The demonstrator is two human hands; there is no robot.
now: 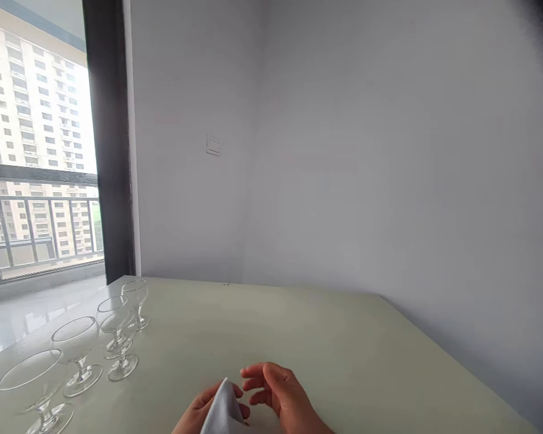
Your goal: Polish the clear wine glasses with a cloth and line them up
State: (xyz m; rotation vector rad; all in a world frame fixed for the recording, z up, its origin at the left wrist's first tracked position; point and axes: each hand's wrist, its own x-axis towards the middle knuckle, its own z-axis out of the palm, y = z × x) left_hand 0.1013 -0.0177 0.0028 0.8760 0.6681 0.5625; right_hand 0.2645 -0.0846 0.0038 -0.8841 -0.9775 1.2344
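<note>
At the bottom centre my left hand has its fingers wrapped round a light grey cloth, whose pointed corner sticks up. Just to the right, my right hand is raised with curved fingers apart and nothing visible between them; its fingertips are near the cloth without gripping it. Several clear stemmed glasses stand upright along the left side of the table, among them a near one, one behind it and a far one. The cloth's lower part runs out of view.
The pale green table reaches back to grey walls, one with a switch. Beyond its left edge are a glossy floor, a dark window frame and a railing.
</note>
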